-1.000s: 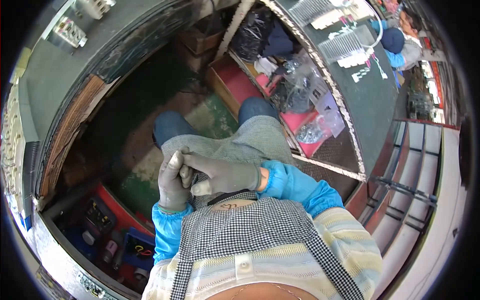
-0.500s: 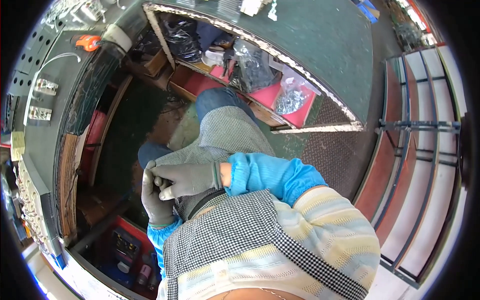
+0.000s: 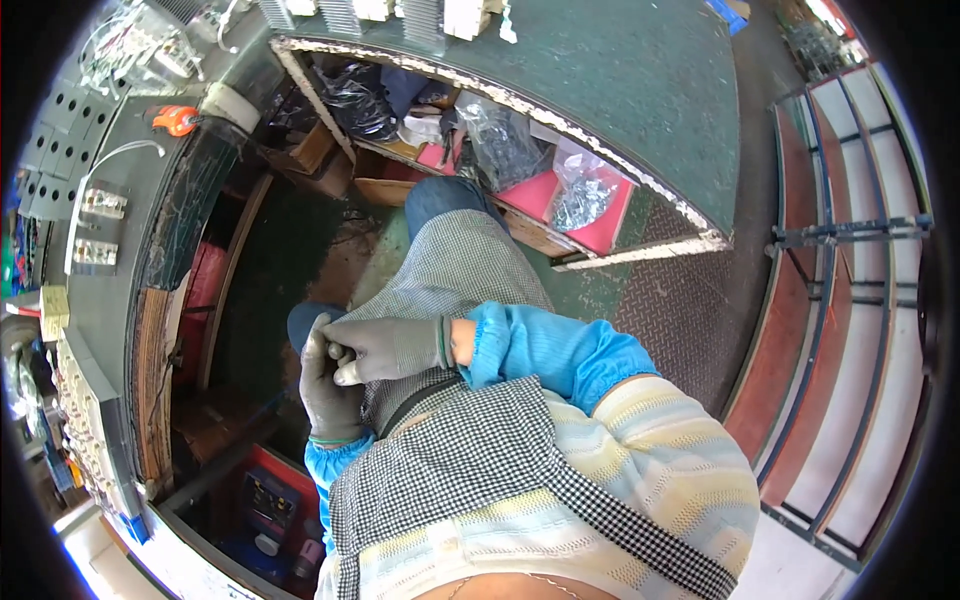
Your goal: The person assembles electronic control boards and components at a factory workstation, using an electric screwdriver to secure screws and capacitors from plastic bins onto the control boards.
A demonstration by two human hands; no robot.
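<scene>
Gloved right hand [image 3: 395, 348] half-curled against my gloved left hand [image 3: 335, 400], also part-closed; can't tell whether anything sits between. Both just past the bib of the checked apron [image 3: 450, 445] on my front, perhaps resting there. Beyond the apron, a clear bag [image 3: 583, 195], presumably containing loose bits. Left of the apron, worktop [image 3: 110, 300], likely kept near for reaching.

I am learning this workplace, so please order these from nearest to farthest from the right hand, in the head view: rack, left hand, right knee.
1. Left hand: close beside the right hand, on its left.
2. Right knee: ahead, higher in the picture.
3. Rack: far over on the right side.
</scene>
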